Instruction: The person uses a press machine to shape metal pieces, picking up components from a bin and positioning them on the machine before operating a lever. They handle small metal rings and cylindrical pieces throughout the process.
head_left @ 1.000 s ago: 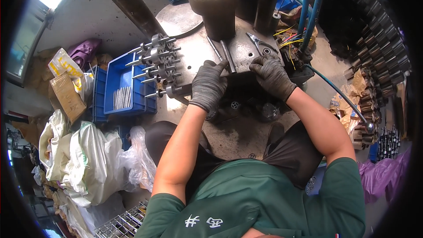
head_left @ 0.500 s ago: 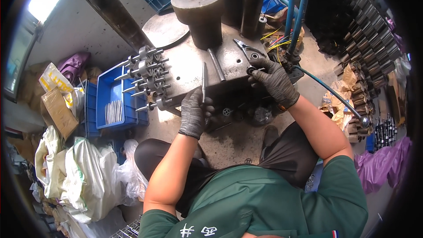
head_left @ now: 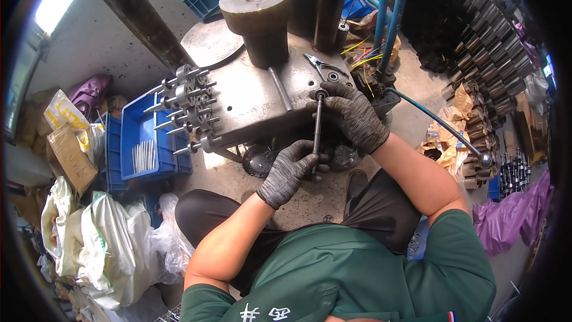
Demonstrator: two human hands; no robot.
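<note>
My left hand (head_left: 288, 174), in a grey work glove, is closed on the lower part of a slim metal shaft (head_left: 318, 124). The shaft stands nearly upright in front of the machine table's near edge. At its upper end is a small dark bearing-like ring (head_left: 321, 93), pinched by my gloved right hand (head_left: 357, 119). Whether the shaft's tip passes through the ring is hard to tell. Just beyond that hand, pliers (head_left: 316, 63) and another small ring (head_left: 333, 76) lie on the metal table (head_left: 247, 98). A loose round bar (head_left: 280, 89) rests left of them.
A thick press column (head_left: 256, 18) rises from the table. Several shafts with round metal bodies (head_left: 190, 104) are stacked at its left edge, beside a blue bin (head_left: 136, 137). Blue hoses (head_left: 387, 18) and a ball-ended lever (head_left: 484, 158) are on the right. White sacks (head_left: 113, 238) lie lower left.
My left hand has moved right with the shaft, bringing its upper end to the ring. My right hand has shifted slightly left and down with the ring. The whole view has shifted slightly.
</note>
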